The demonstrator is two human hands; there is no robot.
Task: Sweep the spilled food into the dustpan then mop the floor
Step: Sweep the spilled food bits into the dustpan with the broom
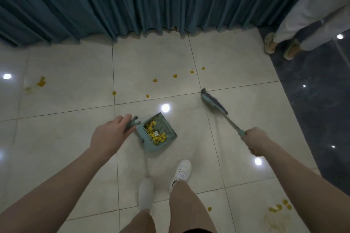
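A teal dustpan (pixel 164 126) stands on the pale tiled floor in front of my feet, with yellow food pieces (pixel 158 134) and a scrap of white paper inside. My left hand (pixel 111 134) grips the top of its upright handle. My right hand (pixel 256 141) is closed around the broom's handle. The broom head (pixel 213 102) rests on the tiles to the right of the dustpan, apart from it. Yellow bits (pixel 175 76) lie scattered beyond the pan. A yellow smear (pixel 41 82) marks the far left tile, and more pieces (pixel 278 208) lie near right.
A dark teal curtain (pixel 132 0) hangs across the far side. Another person's legs in white trousers and sandals (pixel 292 48) stand at the far right on a dark floor strip (pixel 322 100). My white shoes (pixel 180 172) are just behind the dustpan.
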